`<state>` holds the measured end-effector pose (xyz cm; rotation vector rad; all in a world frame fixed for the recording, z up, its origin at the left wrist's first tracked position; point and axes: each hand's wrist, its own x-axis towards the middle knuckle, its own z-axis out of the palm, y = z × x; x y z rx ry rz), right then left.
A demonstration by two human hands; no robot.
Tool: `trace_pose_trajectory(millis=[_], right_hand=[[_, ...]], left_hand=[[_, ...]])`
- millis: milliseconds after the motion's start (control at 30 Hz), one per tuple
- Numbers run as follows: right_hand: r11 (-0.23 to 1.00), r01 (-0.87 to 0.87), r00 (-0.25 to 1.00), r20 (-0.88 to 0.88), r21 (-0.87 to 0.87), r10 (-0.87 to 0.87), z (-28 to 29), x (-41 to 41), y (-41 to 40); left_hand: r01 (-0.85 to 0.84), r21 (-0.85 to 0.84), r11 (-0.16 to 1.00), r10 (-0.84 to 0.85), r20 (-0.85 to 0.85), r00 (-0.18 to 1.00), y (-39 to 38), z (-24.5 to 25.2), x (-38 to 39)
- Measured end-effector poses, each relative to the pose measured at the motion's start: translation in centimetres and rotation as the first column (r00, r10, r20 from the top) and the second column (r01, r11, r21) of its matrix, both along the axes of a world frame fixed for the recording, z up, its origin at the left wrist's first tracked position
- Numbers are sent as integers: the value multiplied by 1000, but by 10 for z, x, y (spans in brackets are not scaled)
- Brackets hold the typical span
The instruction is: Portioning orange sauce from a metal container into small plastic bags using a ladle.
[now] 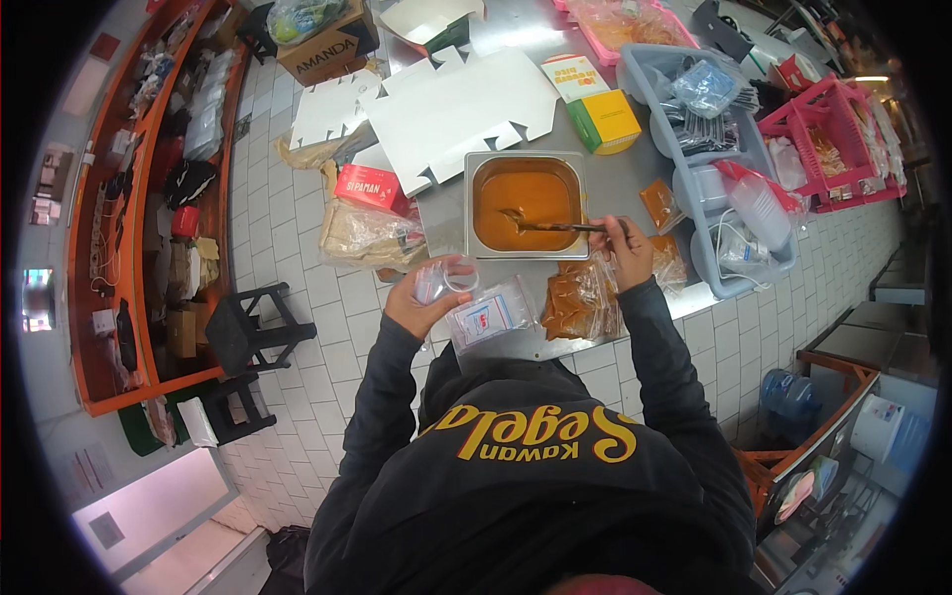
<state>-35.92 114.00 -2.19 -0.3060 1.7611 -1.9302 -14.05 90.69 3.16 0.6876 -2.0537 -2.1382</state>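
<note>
A square steel pan (470,208) of orange-brown sauce (524,190) stands on the steel table in front of me. My right hand (628,249), at the pan's right edge, grips the handle of a spoon (554,226) whose bowl dips into the sauce. Left of and below the pan, my left hand (428,297) holds a small clear plastic bag (450,277) with a rounded, ring-like mouth. Beside that hand lies a pack of clear bags with a printed label (487,316). Sauce-filled plastic bags (576,297) lie between the pack and my right wrist; another filled bag (658,204) lies right of the pan.
Flattened white cardboard (461,111) lies behind the pan, with a yellow-and-green box (604,121) to its right. A blue-grey plastic organizer (662,111) holds packets and containers along the right. At left are a red box (370,189) and a plastic-wrapped brown bundle (364,236).
</note>
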Motion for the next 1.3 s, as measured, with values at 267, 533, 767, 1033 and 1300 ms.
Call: trace_pose_trajectory(millis=[267,533,767,1033,1300], right_hand=[[926,320,868,454,-199,-203,-14,8,6],[895,379,887,368,-237,-278,52,12,5],[928,271,932,-172,-256,-320,100,39,3],[996,19,610,-788,-89,-82,117,46,12],[992,126,829,-549,-3,-106,73,38,0]], left_hand=[[-131,-171,976,111,-121,986,-2,-22,-18],[-155,-369,916,165,-3,986,4,-3,-57],[-151,-361,920,153,-22,988,5,4,-74],[-130,-351,927,130,-24,991,8,9,-76],[-129,-411,902,100,-91,991,14,17,-71]])
